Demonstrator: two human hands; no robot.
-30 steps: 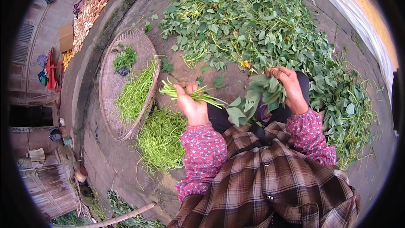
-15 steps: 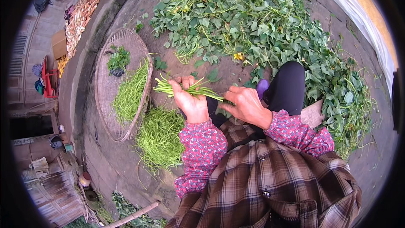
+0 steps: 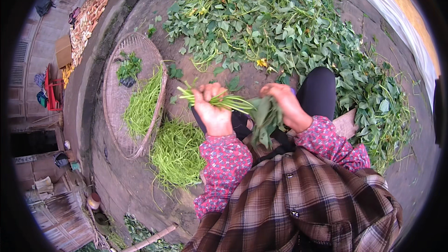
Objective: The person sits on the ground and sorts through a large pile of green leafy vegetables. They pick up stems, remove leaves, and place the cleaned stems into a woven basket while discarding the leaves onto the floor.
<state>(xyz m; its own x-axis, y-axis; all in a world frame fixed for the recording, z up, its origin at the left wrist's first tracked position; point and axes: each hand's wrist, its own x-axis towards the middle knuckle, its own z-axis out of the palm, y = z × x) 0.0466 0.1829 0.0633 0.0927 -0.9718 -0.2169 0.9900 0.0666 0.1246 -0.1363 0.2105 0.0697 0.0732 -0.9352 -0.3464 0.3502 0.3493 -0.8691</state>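
My left hand [image 3: 212,107] is closed around a bundle of thin green stems [image 3: 238,104], whose cut ends stick out on both sides of the fist. My right hand [image 3: 284,105], slightly smeared, is closed at the top of a leafy sprig [image 3: 267,119] with drooping dark green leaves. The leaves hang beside the right end of the bundle, above my lap. Just left of my left forearm lies a heap of stripped green stems [image 3: 176,156] on the ground.
A round woven basket [image 3: 114,112] at the left holds more stems [image 3: 142,107] and a small leafy bunch [image 3: 128,67]. A large pile of leafy vines [image 3: 261,23] spreads ahead and to the right. Corn cobs [image 3: 86,23] and a red stool [image 3: 54,88] stand far left.
A leafy sprig now hangs at my right hand, where only the fingers by the stem ends showed before. That hand has shifted slightly right and up. My left hand keeps its bundle.
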